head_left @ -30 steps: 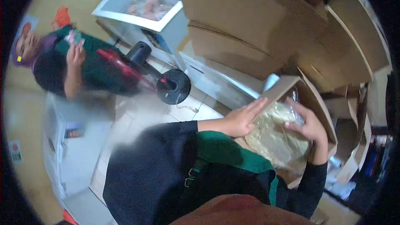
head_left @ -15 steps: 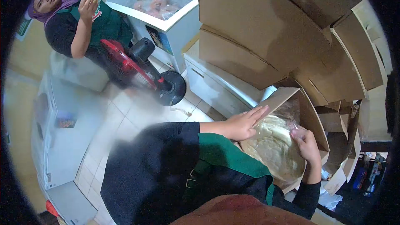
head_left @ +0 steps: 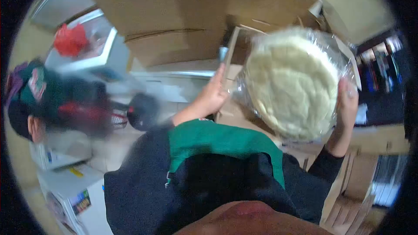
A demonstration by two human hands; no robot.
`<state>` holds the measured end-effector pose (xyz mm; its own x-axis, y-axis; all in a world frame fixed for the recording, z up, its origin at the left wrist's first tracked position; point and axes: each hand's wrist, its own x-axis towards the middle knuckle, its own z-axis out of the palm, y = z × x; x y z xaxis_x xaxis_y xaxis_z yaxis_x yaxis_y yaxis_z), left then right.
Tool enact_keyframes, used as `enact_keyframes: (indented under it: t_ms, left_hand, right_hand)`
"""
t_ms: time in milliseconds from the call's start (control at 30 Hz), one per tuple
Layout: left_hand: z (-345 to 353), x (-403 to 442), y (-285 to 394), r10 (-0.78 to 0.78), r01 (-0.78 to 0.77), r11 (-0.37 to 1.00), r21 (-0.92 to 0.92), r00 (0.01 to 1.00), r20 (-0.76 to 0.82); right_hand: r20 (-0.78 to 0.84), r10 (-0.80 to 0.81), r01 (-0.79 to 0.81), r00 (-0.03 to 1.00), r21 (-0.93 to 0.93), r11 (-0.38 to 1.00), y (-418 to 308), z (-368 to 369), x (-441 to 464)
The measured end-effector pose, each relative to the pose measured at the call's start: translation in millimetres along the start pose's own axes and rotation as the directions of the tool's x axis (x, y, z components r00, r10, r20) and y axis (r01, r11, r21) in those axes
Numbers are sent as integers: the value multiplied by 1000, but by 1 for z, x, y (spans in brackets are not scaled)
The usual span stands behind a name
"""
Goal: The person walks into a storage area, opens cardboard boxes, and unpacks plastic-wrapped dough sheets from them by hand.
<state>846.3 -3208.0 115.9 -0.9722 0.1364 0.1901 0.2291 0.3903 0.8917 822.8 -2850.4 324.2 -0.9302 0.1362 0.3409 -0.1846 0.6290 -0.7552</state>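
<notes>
A round, pale disc that looks like a pizza crust (head_left: 294,87), in a clear plastic bag, is raised at the mouth of an open cardboard box (head_left: 232,56). My right hand (head_left: 347,104) grips its right edge through the plastic, thumb on top. At the box's left wall, my left hand (head_left: 212,97) holds the cardboard edge, its fingers partly hidden behind it. The crust covers most of the box's inside.
Large cardboard cartons (head_left: 156,13) stand beyond the box. On the left are a freezer (head_left: 87,63) with a red plastic bag (head_left: 71,40) on it, a blurred fan (head_left: 143,111) and a co-worker in a green apron (head_left: 41,85). Dark shelving (head_left: 381,67) is at right.
The wrapped crust has come up out of the box in my right hand. My left hand has shifted from the flap to the box's left edge. The view has turned.
</notes>
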Motion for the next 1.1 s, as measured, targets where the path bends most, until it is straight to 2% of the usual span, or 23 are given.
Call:
enact_keyframes:
  t_ms: [33, 100, 167, 200, 333, 433, 467, 500, 567, 600, 633, 700, 733, 767, 833, 867, 900, 967, 1033, 1100]
  left_hand:
    - [0, -2, 0, -16, 16, 1000, 7, 1000, -3]
    - [-1, -4, 2, 26, -25, 999, -25, 999, 27]
    - [-2, -5, 6, 6, -6, 998, -60, 1000, 1]
    - [-1, -6, 5, 12, -11, 994, -107, 1000, 12]
    - [-2, -3, 8, 36, -34, 995, -89, 999, 21]
    - [-2, -1, 9, 30, -26, 992, -123, 999, 27]
    - [2, 1, 3, 25, -18, 972, -235, 999, 30]
    - [4, 1, -6, 13, 1, 971, -239, 998, 57]
    - [8, 0, -13, 27, -24, 982, -189, 1000, 12]
    - [9, 3, -6, -1, 15, 930, -367, 999, 37]
    - [12, 8, -9, 17, 5, 929, -369, 998, 56]
    - [11, 11, -6, -58, 88, 867, -490, 995, 77]
    - [11, 15, -10, -56, 99, 851, -516, 994, 98]
    - [13, 16, -14, -47, 97, 851, -516, 993, 110]
    - [10, 16, -23, -11, 22, 950, -311, 999, 38]
    - [7, 19, -27, -78, 86, 971, -224, 996, 42]
    - [5, 22, -34, -148, 161, 950, -266, 987, 70]
    - [0, 23, -40, -52, 62, 969, -240, 997, 50]
    - [-5, 17, -18, -153, 182, 889, -420, 983, 102]
    - [-7, 11, -6, -384, 426, 852, -306, 904, 190]
  right_hand:
    - [-132, -8, 1, 991, -56, 998, 5, -16, -3]
    - [-47, 73, -61, 996, 216, 974, -36, -48, -18]
    - [-217, 209, -164, 953, 207, 964, -40, -92, -25]
    - [-310, 239, -205, 920, 140, 969, -52, -111, -31]
    - [-377, 375, -370, 847, 88, 925, -56, -198, -50]
    - [-475, 95, -92, 875, 31, 995, -85, -191, -75]
    - [-503, 6, -6, 865, 3, 1000, -91, -187, -82]
    - [-516, -72, 68, 854, -26, 997, -92, -182, -82]
    - [-576, -89, -94, 813, -280, 955, -63, -241, -66]
    - [-629, -26, -334, 777, -447, 830, -21, -308, -39]
    - [-675, 93, -393, 732, -307, 867, -3, -321, -31]
    - [-676, 105, -498, 729, -418, 760, 12, -369, -23]
    - [-710, 136, -618, 691, -482, 621, 23, -382, -18]
    - [-702, 75, -615, 708, -560, 555, 37, -387, -11]
    - [-638, 211, -573, 741, -435, 695, 73, -433, 2]
    - [-654, 195, -569, 731, -426, 704, 78, -432, 8]
    - [-671, 178, -563, 720, -415, 715, 82, -427, 10]
    - [-690, 150, -451, 708, -278, 848, 85, -415, 13]
    - [-711, 123, -283, 692, -111, 953, 91, -403, 11]
    - [-665, 136, -235, 734, -61, 970, 126, -437, 32]
